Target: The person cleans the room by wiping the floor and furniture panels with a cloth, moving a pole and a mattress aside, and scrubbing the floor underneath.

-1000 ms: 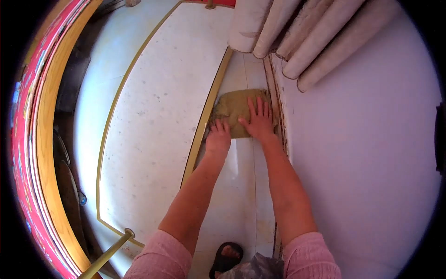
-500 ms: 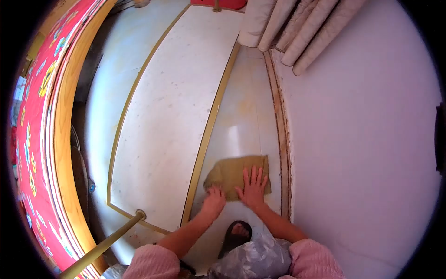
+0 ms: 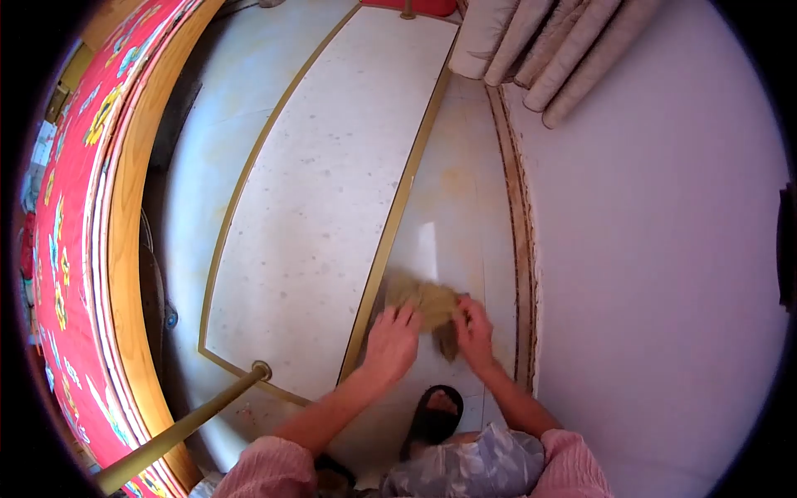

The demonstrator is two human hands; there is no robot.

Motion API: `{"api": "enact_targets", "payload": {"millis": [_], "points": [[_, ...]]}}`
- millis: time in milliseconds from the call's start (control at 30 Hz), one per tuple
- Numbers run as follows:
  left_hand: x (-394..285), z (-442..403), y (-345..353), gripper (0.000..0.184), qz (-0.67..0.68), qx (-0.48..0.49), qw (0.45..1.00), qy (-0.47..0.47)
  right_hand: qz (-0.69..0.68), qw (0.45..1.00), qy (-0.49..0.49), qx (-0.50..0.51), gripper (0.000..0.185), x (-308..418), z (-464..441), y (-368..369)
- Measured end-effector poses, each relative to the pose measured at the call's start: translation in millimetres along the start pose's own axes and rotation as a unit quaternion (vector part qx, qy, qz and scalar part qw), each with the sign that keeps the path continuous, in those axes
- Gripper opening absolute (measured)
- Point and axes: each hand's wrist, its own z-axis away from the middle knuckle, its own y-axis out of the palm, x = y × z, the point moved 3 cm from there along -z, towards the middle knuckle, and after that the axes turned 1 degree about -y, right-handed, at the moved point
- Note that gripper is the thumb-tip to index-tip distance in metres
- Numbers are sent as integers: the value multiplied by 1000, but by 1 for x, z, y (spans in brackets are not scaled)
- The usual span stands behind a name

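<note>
A brownish-yellow cloth [image 3: 427,303] is bunched up between my two hands, low over the tiled floor. My left hand [image 3: 393,340] has its fingers closed on the cloth's left side. On the other side, my right hand [image 3: 474,332] pinches the right part, and a darker corner hangs down below it. The cloth is partly smeared by motion. Beneath it, the floor [image 3: 457,207] is pale and shiny. My foot in a dark sandal [image 3: 435,415] rests just behind the hands.
A white panel with gold edging [image 3: 307,191] lies to the left, with a gold pole [image 3: 183,427] at its near corner. A bed with red floral bedding [image 3: 75,224] stands far left. Rolled beige material [image 3: 573,62] leans by the white wall [image 3: 647,249] at the right.
The cloth lay spread flat under my open right hand; now it is gathered up between both hands. My right hand has closed on it. The view has shifted slightly.
</note>
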Motion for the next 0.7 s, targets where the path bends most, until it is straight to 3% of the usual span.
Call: {"api": "enact_targets", "payload": {"millis": [67,167,233,333,433,533,633,700], "points": [[-3,-46,-18,27,-76,-84,991,66,44,995,-85,-41,26,17,-48,-14],[16,-107,-1,26,-192,-51,977,74,121,967,-204,-91,29,24,-122,-11],[39,-136,27,27,-268,-19,960,72,156,974,-164,-12,35,-2,-167,11],[69,-138,71,31,-303,116,945,48,390,908,-120,99,51,-41,-183,60],[59,-123,88,35,-366,94,926,-16,374,917,-96,99,59,-40,-182,80],[51,-99,109,46,-386,37,919,-67,387,901,-134,145,60,-30,-158,84],[39,-44,114,50,-333,76,935,-93,293,919,-207,164,58,-20,-113,89],[38,7,129,50,-299,179,932,-102,307,904,-216,204,55,-2,-68,91]]}}
